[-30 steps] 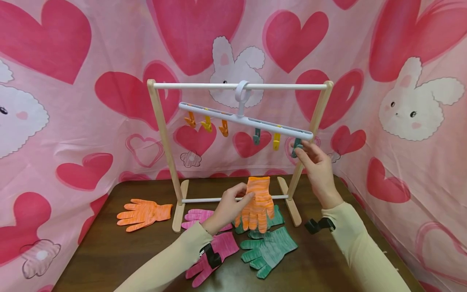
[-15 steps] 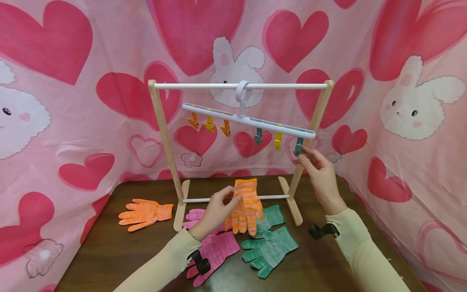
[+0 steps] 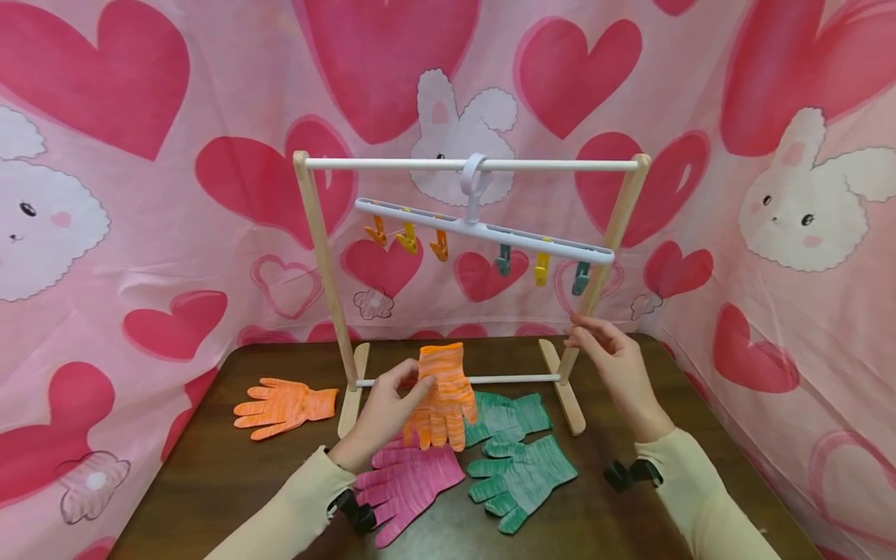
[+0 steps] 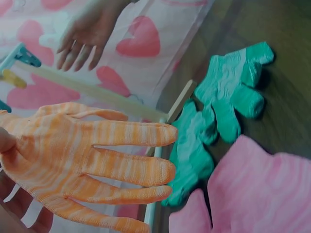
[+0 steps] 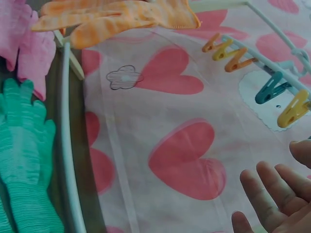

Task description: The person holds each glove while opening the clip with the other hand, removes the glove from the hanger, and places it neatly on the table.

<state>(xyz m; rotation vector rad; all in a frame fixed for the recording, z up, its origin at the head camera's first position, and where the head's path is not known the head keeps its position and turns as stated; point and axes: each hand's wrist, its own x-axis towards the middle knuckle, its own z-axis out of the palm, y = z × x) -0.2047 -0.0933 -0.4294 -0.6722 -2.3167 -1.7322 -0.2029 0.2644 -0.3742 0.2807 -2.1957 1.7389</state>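
My left hand (image 3: pixel 383 406) pinches an orange striped glove (image 3: pixel 448 393) near its cuff; the glove's fingers hang downward above the table. In the left wrist view this glove (image 4: pixel 97 160) spreads across the lower left. My right hand (image 3: pixel 619 373) is below the right end of a white clip hanger (image 3: pixel 483 229), its fingers loosely bent and holding nothing. Just above those fingers, apart from them, hangs the end grey-green clip (image 3: pixel 581 278). The hanger tilts down to the right, with orange, yellow and grey-green clips along it.
The hanger hooks over the white top bar (image 3: pixel 392 164) of a wooden-legged rack (image 3: pixel 327 272). On the brown table (image 3: pixel 203 482) lie another orange glove (image 3: pixel 283 407), pink gloves (image 3: pixel 409 486) and green gloves (image 3: pixel 525 478). A patterned pink cloth (image 3: pixel 266 62) stands behind.
My right hand has let go of the end grey-green clip and dropped below it. My left hand has moved left with the orange glove.
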